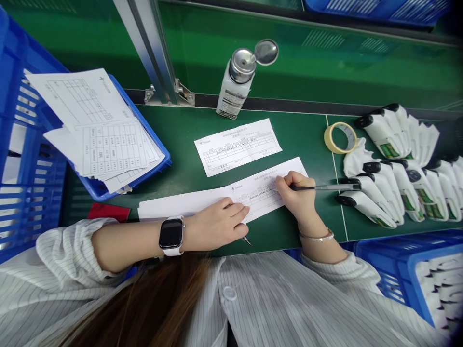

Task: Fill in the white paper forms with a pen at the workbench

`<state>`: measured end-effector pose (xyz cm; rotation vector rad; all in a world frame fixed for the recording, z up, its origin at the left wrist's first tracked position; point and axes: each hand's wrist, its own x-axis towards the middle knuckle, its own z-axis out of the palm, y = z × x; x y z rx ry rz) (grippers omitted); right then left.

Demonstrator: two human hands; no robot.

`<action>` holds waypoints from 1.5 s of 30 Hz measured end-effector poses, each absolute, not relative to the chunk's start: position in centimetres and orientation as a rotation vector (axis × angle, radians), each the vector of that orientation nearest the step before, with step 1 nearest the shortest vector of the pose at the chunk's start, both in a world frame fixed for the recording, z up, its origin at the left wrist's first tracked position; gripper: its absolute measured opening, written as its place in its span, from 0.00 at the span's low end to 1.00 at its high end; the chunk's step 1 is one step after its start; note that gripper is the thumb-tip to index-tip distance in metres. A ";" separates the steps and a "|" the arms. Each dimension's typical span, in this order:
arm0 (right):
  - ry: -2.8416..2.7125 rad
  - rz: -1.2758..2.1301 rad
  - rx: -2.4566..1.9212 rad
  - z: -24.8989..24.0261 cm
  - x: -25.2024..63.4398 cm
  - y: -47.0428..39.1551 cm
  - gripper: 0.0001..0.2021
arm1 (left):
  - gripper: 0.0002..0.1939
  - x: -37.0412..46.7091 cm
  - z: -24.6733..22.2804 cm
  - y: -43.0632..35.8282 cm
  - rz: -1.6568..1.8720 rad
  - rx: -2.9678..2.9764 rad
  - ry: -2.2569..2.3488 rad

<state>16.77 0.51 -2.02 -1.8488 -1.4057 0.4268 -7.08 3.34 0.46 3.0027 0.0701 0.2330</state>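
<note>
My right hand (297, 195) is closed around a black pen (325, 187), its fingers resting on the right part of a printed form (265, 185). My left hand (219, 222), with a watch on the wrist, lies flat across the left part of that form, next to blank white paper (173, 202). The tip of another pen (247, 240) sticks out beneath the left hand. A second form (238, 147), with handwriting in its table, lies just beyond. Both forms rest on the green table (307, 130).
A blue tray of papers (164, 164) stands at left beside a blue crate (34, 178). Behind the forms is a bottle (235, 86) with a raised metal lid. Yellow tape (329, 140) and many white devices (379, 193) lie right. Another blue crate (401, 260) is lower right.
</note>
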 end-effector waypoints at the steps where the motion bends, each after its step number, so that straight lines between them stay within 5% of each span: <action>1: -1.403 0.429 -1.844 -2.0 16.8 0.5 0.18 | 0.06 -7.1 0.5 3.3 0.232 3.003 0.068; 45: -1.261 0.391 -1.860 -2.3 18.4 0.3 0.18 | 0.04 -7.0 0.5 3.4 0.256 2.976 0.088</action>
